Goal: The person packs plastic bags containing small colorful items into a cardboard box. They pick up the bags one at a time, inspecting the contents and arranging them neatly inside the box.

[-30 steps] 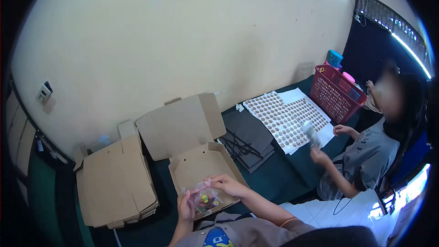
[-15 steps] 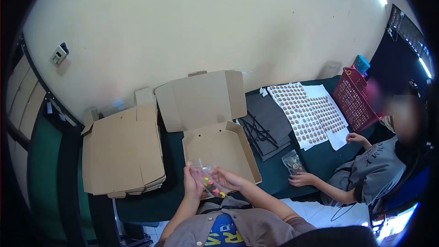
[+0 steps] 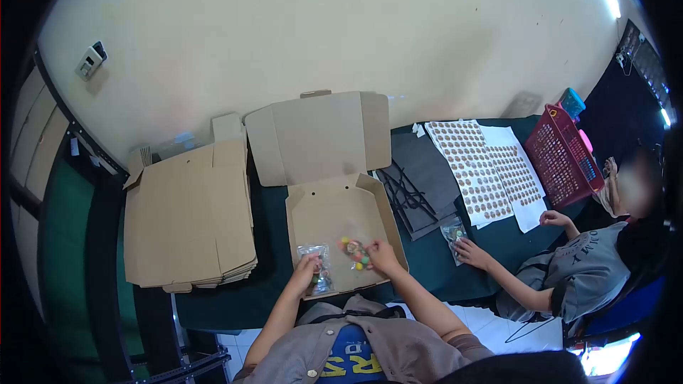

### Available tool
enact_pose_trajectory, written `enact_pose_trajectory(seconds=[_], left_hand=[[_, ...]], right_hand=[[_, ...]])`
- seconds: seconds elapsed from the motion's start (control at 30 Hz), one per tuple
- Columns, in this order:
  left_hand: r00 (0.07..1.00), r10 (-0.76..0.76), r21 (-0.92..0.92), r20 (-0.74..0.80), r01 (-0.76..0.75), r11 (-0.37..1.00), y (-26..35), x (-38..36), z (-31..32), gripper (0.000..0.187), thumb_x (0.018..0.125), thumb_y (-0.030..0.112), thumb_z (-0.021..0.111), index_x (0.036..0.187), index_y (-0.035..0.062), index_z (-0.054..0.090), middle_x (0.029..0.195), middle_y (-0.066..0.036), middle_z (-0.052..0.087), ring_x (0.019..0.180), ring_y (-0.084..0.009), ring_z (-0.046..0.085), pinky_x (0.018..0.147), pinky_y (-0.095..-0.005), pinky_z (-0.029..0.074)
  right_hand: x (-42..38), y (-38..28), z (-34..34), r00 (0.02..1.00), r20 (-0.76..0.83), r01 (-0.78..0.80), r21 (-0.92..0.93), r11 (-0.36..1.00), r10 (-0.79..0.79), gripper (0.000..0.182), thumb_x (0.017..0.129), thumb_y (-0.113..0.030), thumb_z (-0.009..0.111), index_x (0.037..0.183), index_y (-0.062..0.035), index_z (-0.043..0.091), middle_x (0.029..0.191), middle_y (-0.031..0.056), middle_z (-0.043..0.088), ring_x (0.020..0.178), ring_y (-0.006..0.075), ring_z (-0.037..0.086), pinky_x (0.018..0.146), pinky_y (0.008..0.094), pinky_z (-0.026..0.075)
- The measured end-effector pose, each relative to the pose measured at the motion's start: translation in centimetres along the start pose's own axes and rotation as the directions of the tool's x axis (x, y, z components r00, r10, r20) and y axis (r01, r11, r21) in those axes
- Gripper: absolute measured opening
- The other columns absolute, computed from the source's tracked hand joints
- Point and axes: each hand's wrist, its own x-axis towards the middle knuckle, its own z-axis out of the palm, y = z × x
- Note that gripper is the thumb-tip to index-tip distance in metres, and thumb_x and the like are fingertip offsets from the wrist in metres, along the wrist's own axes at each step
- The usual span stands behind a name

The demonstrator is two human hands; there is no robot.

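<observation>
An open cardboard box (image 3: 334, 210) lies in front of me with its lid tilted back. My left hand (image 3: 306, 274) is closed on the edge of a clear plastic packet (image 3: 322, 270) at the box's front left. Just to the right, inside the box, my right hand (image 3: 383, 257) pinches a second clear packet (image 3: 358, 252) with red, yellow and green pieces in it. The two packets are slightly apart.
Flattened cardboard boxes (image 3: 192, 220) are stacked at the left. Dark bags (image 3: 420, 185) with black cords, sticker sheets (image 3: 473, 171) and a red basket (image 3: 562, 156) lie to the right. A co-worker's hand (image 3: 473, 252) touches another packet (image 3: 453, 233).
My hands have moved apart and forward over the box. The packets are now side by side, one at each hand. The camera view has shifted slightly.
</observation>
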Motion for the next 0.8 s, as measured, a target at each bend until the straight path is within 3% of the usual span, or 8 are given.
enact_pose_trajectory(seconds=[0.1, 0.17, 0.27, 0.4, 0.5, 0.6, 0.7, 0.8], left_hand=[[0.975, -0.217, -0.044, 0.051, 0.219, 0.975, -0.7, -0.2, 0.2, 0.037, 0.092, 0.028, 0.039, 0.122, 0.0078, 0.044, 0.088, -0.001, 0.053, 0.071, -0.0088, 0.051, 0.059, -0.0238, 0.043], [0.935, -0.343, 0.075, 0.086, 0.338, 0.938, -0.4, -0.4, 0.3, 0.041, 0.090, 0.030, 0.041, 0.126, 0.0088, 0.041, 0.088, 0.002, 0.052, 0.069, -0.0070, 0.047, 0.054, -0.0213, 0.038], [0.903, -0.424, 0.104, 0.070, 0.416, 0.903, -2.6, 0.8, -0.1, 0.036, 0.091, 0.030, 0.043, 0.124, 0.0152, 0.043, 0.098, 0.000, 0.054, 0.079, -0.0090, 0.049, 0.059, -0.0236, 0.042], [0.914, -0.369, 0.039, 0.171, 0.368, 0.929, -4.4, 1.6, -0.9, 0.049, 0.089, 0.033, 0.042, 0.132, 0.0108, 0.035, 0.089, 0.003, 0.050, 0.076, -0.0070, 0.045, 0.056, -0.0219, 0.037], [0.920, -0.364, 0.024, 0.147, 0.365, 0.931, -3.9, 1.1, -0.7, 0.052, 0.088, 0.035, 0.043, 0.133, 0.0112, 0.034, 0.099, 0.002, 0.050, 0.083, -0.0086, 0.044, 0.060, -0.0226, 0.038], [0.913, -0.388, 0.041, 0.125, 0.386, 0.921, -2.6, 0.6, -0.5, 0.055, 0.088, 0.036, 0.044, 0.135, 0.0113, 0.030, 0.109, 0.001, 0.049, 0.088, -0.0098, 0.043, 0.063, -0.0230, 0.038], [0.887, -0.448, 0.101, 0.107, 0.439, 0.893, -2.0, 0.3, -0.4, 0.058, 0.088, 0.037, 0.044, 0.138, 0.0141, 0.024, 0.113, 0.001, 0.048, 0.088, -0.0098, 0.044, 0.064, -0.0244, 0.038], [0.889, -0.448, 0.022, 0.096, 0.448, 0.894, -2.9, 0.6, -0.8, 0.063, 0.088, 0.040, 0.044, 0.140, 0.0173, 0.018, 0.111, 0.001, 0.049, 0.087, -0.0105, 0.044, 0.066, -0.0283, 0.039]], right_hand=[[-0.2, 1.1, -1.0, 0.989, -0.147, -0.050, -0.227, 0.973, 0.017, 0.024, 0.086, -0.018, 0.052, 0.097, 0.0032, 0.052, 0.085, 0.0110, 0.058, 0.062, 0.0188, 0.060, 0.044, 0.0300, 0.053], [0.2, 2.2, -1.1, 0.995, -0.062, -0.073, 0.105, 0.992, 0.080, 0.026, 0.084, -0.019, 0.054, 0.097, 0.0039, 0.051, 0.084, 0.0124, 0.058, 0.061, 0.0193, 0.060, 0.045, 0.0302, 0.053], [0.8, 4.0, -0.4, 0.991, -0.131, -0.007, 0.056, 0.998, 0.014, 0.026, 0.084, -0.019, 0.055, 0.097, 0.0041, 0.051, 0.083, 0.0123, 0.057, 0.058, 0.0196, 0.060, 0.044, 0.0306, 0.053], [0.9, 3.9, -0.4, 0.979, 0.116, -0.171, 0.013, 0.985, 0.168, 0.025, 0.084, -0.017, 0.056, 0.097, 0.0033, 0.051, 0.080, 0.0117, 0.057, 0.056, 0.0196, 0.059, 0.043, 0.0304, 0.051], [0.5, 3.6, -0.1, 0.994, -0.111, -0.008, -0.238, 0.971, -0.019, 0.021, 0.083, -0.015, 0.056, 0.095, 0.0018, 0.053, 0.075, 0.0102, 0.057, 0.055, 0.0192, 0.059, 0.042, 0.0295, 0.049], [0.8, 3.8, 0.5, 0.999, -0.011, 0.026, -0.323, 0.946, -0.031, 0.022, 0.082, -0.016, 0.059, 0.094, 0.0016, 0.054, 0.074, 0.0101, 0.058, 0.056, 0.0186, 0.059, 0.042, 0.0281, 0.048], [1.8, 5.7, 1.3, 0.972, 0.183, 0.219, -0.503, 0.836, -0.145, 0.023, 0.082, -0.016, 0.058, 0.096, 0.0024, 0.055, 0.077, 0.0117, 0.059, 0.055, 0.0175, 0.059, 0.044, 0.0277, 0.048], [1.2, 4.2, 2.7, 0.978, 0.198, 0.039, -0.487, 0.873, 0.067, 0.024, 0.084, -0.016, 0.055, 0.099, 0.0034, 0.055, 0.080, 0.0129, 0.060, 0.056, 0.0170, 0.060, 0.047, 0.0276, 0.049]])
